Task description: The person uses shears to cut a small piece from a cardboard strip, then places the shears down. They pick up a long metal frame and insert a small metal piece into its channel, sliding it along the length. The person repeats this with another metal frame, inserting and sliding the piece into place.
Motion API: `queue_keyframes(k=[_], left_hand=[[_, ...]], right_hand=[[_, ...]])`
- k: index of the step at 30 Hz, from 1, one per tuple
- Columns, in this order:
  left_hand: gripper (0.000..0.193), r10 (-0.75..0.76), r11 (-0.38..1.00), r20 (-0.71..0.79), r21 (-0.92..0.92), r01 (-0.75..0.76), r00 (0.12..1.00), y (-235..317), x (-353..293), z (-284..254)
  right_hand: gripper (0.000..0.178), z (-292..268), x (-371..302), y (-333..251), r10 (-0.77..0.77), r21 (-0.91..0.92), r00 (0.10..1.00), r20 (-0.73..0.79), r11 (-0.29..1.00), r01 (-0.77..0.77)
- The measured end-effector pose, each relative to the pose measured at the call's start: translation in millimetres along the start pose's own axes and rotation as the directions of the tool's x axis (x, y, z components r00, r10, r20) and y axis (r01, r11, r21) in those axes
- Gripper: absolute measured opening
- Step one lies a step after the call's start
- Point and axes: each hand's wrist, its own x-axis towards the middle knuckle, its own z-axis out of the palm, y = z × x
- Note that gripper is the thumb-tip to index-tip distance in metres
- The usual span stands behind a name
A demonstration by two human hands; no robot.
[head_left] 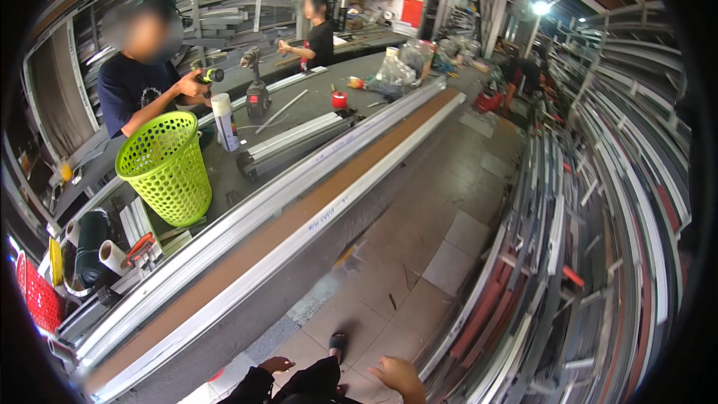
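Low at the bottom edge, my left hand hangs beside my dark clothing, its fingers loosely stretched out and nothing seen in it. To the right, my right hand is held over the tiled floor, fingers slightly apart and also without a thing in it. Neither hand touches the workbench. Nearest my left hand is the bench's front side, where a long white metal profile lies along the edge. Behind it runs a brown strip, then a second bundle of long pale profiles.
A green perforated basket, a spray can and a cordless drill stand on the bench. Across it, a person holds a green-black power tool; another person stands farther back. Racks of profiles line the right side.
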Motion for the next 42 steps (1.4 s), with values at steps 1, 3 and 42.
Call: queue_keyframes(k=[1, 3, 42], left_hand=[[0.062, -0.007, 1.000, -0.020, -0.015, 0.007, 1.000, 12.3, 11.3, -6.6], [0.063, -0.031, 0.998, -0.018, -0.062, 0.030, 0.999, 35.3, 38.8, -24.9], [0.029, 0.324, 0.821, -0.905, 0.125, -0.557, 0.275, 769.2, 279.8, -661.8]], right_hand=[[0.058, 2.3, 8.2, 18.1, 0.037, 0.050, 0.999, 0.015, 0.998, -0.038], [0.059, 4.6, 32.4, 47.5, 0.103, 0.003, 0.980, 0.169, 0.994, -0.105], [0.018, -588.3, 644.8, 368.5, -0.119, 0.406, 0.926, -0.360, 0.873, 0.270]])
